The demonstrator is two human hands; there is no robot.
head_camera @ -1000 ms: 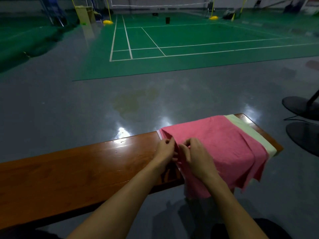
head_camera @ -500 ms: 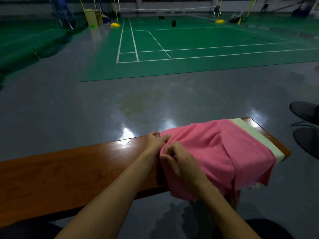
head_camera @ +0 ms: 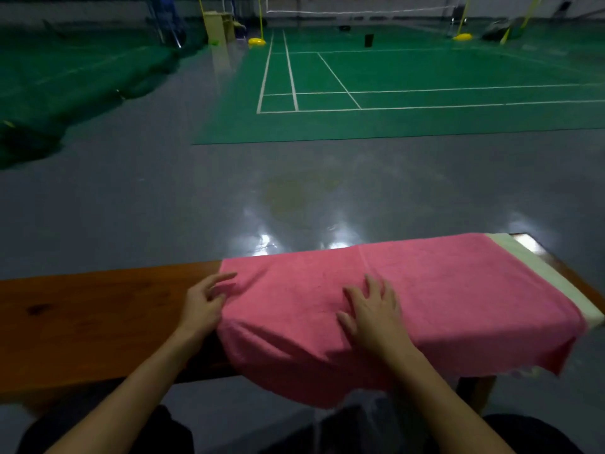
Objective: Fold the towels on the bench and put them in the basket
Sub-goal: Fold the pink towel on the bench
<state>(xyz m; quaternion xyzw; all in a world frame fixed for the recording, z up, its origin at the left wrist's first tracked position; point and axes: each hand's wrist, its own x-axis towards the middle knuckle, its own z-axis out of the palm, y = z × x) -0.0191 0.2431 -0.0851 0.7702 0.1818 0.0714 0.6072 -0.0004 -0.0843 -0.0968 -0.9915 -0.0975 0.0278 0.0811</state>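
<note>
A pink towel [head_camera: 442,296] lies spread flat across the right half of the wooden bench [head_camera: 98,322], its near edge hanging over the front. A pale cream towel [head_camera: 537,276] peeks out from under it at the right end. My left hand [head_camera: 204,306] rests at the pink towel's left edge with its fingers spread and touching the cloth. My right hand [head_camera: 373,309] lies flat on the middle of the pink towel, fingers straight. No basket is in view.
The bench's left half is bare wood. Grey glossy floor lies beyond the bench, then a green badminton court [head_camera: 393,93] with a net and yellow post bases [head_camera: 257,41]. My dark-clothed knees [head_camera: 108,434] are below the bench edge.
Both hands let go of the bunched pink towel; it now lies spread flat over the bench. My left hand moved to its left edge and my right hand went flat on its middle.
</note>
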